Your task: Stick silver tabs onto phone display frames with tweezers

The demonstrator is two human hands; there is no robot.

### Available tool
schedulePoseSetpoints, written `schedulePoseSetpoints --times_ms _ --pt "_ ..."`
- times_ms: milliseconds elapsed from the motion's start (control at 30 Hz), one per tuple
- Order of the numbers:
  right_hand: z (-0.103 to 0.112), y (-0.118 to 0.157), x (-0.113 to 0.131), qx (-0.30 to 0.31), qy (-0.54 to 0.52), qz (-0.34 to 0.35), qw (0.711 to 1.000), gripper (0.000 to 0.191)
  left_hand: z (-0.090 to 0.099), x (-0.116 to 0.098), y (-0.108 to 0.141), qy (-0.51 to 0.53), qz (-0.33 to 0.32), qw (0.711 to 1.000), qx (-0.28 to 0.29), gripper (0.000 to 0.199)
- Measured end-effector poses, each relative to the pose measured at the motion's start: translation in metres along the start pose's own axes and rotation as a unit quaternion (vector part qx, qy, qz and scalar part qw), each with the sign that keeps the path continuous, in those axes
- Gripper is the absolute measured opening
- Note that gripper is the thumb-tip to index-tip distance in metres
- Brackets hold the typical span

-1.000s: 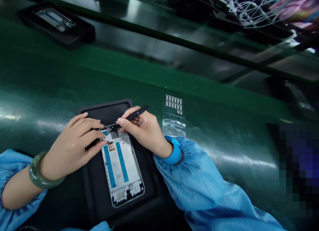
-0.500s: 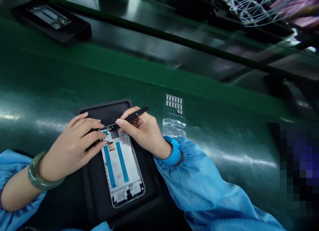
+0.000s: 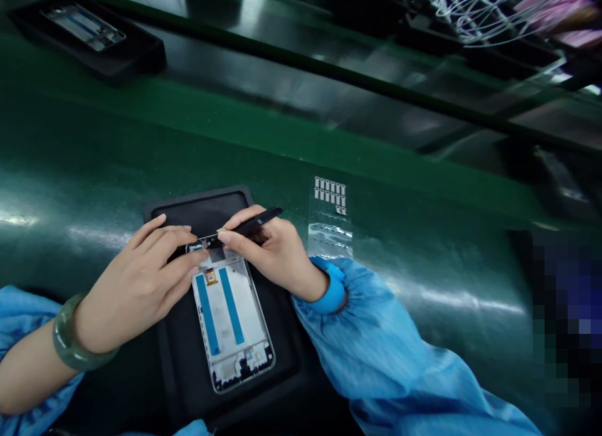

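Observation:
A silver phone frame [image 3: 239,310] with two long blue strips and a small orange flex piece [image 3: 212,277] lies back-up on a black tray [image 3: 282,361]. My left hand [image 3: 145,273], in a green bangle, has its thumb and forefinger closed on the frame's upper left corner; the other fingers stretch past its top edge. In a pinch grip, my right hand [image 3: 273,254] holds black tweezers [image 3: 256,223] slanting down to the frame's top end. Their tips are close to the left fingertips, and I cannot make out whether they hold anything.
Right of the tray lies a clear sheet [image 3: 330,226] with rows of small pale stickers. Another phone frame [image 3: 84,25] rests in a black holder [image 3: 141,56] at the far left. White cables [image 3: 470,15] are bundled at the upper right, beyond the green bench [image 3: 399,223].
My left forefinger has slid inward over the frame's top corner, covering a short blue piece there. The tweezers have shifted slightly, lying a little flatter. The phone frame stays on the tray.

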State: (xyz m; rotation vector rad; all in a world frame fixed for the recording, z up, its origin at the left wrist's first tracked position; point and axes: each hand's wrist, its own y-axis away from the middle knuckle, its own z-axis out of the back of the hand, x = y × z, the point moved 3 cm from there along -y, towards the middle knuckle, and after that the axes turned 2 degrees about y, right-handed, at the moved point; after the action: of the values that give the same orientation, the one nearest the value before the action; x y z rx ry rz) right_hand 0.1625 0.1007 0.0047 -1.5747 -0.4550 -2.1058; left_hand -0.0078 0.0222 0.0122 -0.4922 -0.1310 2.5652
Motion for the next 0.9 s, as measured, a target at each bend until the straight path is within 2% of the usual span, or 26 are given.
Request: schedulePoseSetpoints --times_ms 100,233,300,400,567,733,900 --pt "0.002 0.000 0.000 -0.035 -0.031 -0.004 0.999 0.015 0.000 -0.005 0.000 -0.022 0.009 1.000 -0.002 0.027" --pt "0.005 -0.002 0.003 -0.116 -0.132 -0.021 0.984 0.019 -0.004 -0.007 0.001 -0.043 0.006 0.999 -0.005 0.028" --pt "0.005 -0.003 0.004 -0.128 -0.164 -0.018 0.978 0.018 -0.006 -0.006 0.001 -0.046 0.003 0.999 -0.012 0.028" --pt "0.002 -0.005 0.005 -0.096 -0.156 0.012 0.983 0.014 -0.007 -0.006 0.002 -0.047 0.000 0.999 -0.027 0.027" --pt "-0.004 -0.003 0.003 -0.026 -0.081 0.051 0.995 0.011 -0.007 -0.007 0.001 -0.048 0.012 0.998 -0.033 0.029" --pt "-0.004 -0.001 0.007 -0.023 0.016 0.119 0.993 0.007 -0.007 -0.007 0.001 -0.045 0.008 0.998 -0.036 0.030" --pt "-0.004 -0.002 0.008 -0.017 0.038 0.149 0.988 0.007 -0.006 -0.007 0.001 -0.044 0.006 0.998 -0.042 0.030"
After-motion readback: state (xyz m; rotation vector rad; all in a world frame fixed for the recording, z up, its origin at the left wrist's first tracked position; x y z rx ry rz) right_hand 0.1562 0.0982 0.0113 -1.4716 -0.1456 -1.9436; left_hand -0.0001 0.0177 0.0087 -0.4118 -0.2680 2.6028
